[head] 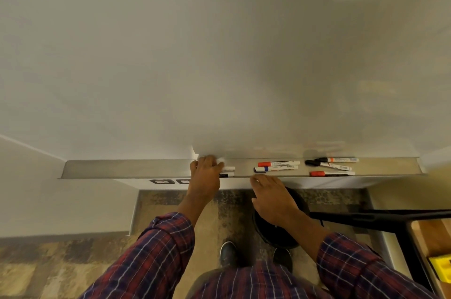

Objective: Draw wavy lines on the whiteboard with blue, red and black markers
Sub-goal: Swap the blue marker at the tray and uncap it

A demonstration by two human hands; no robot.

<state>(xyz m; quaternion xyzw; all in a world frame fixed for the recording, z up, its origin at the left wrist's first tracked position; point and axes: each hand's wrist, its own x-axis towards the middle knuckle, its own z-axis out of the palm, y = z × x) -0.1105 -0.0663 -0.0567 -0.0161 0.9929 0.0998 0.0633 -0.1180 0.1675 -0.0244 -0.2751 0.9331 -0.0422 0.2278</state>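
Head camera records one whiteboard (219,54) with one marker tray (122,169) fixed along its lower edge. Tray contents: seven markers counted, all lying flat and roughly parallel to the board. Two part-hidden markers (229,169) lie under the left hand (206,173), with only their white ends showing to its right. At the centre is a pair: one red-capped marker (278,163) and, just in front of it, one blue-capped marker (275,169). To the right is a group of three: a rear black-capped marker (336,159), a front black-capped marker (328,165) angled beside it, and a second red-capped marker (332,173) nearest the tray's front lip. The left hand's fingers are bent down over the two part-hidden markers; whether they grip either cannot be told. The right hand (273,198) holds nothing, its fingers straight and close together, fingertips (256,178) at the tray's front lip, just in front of the blue-capped marker and apart from it. Below the tray: two dark tags (162,181), one black round object (280,232) under the right hand, two dark shoes (228,253).
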